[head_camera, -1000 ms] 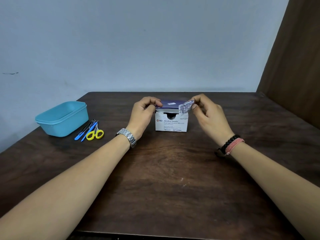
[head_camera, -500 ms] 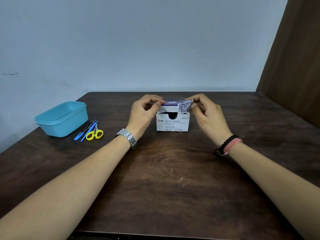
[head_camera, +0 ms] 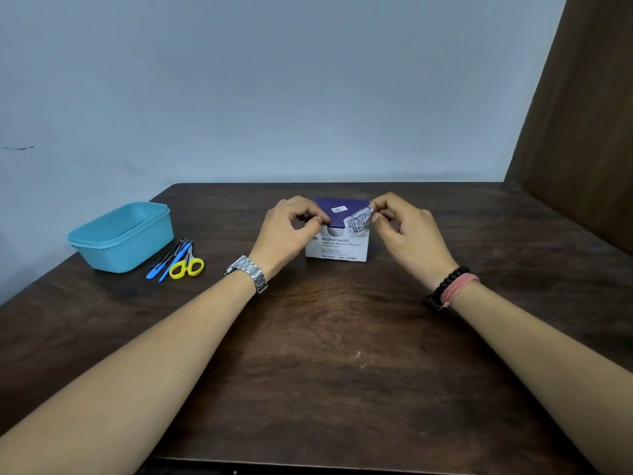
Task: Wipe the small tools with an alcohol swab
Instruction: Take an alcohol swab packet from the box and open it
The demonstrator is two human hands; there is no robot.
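Presently, entries as follows.

Change: the swab packet (head_camera: 359, 220) is out of the box's dispenser slot and held just above the box's near right top corner; a second ago it sat at much the same corner, so the shift is small.
Right hand (head_camera: 407, 231): pinches the right edge of the packet between thumb and fingertips, other fingers curled.
Left hand (head_camera: 291, 231): fingers curled, thumb and forefinger tips pressed at the near left edge of the box's purple top; whether it pinches the flap or only steadies it cannot be told. Earlier its fingertips lay further over the top; now they sit at the edge.
Alcohol swab box (head_camera: 337, 246): upright at centre of the counter (head_camera: 325, 354), printed face toward the person, in the same spot as before.
Small tools (head_camera: 178, 260): yellow-handled scissors, blue-handled pieces and dark thin ones, lying together at left, just beside the near right corner of the blue tub (head_camera: 123, 234); untouched, well apart from both hands.
Meaning for task: one sealed packet is in hand; judged next, tearing it open, then wiping. No tool wiped yet.
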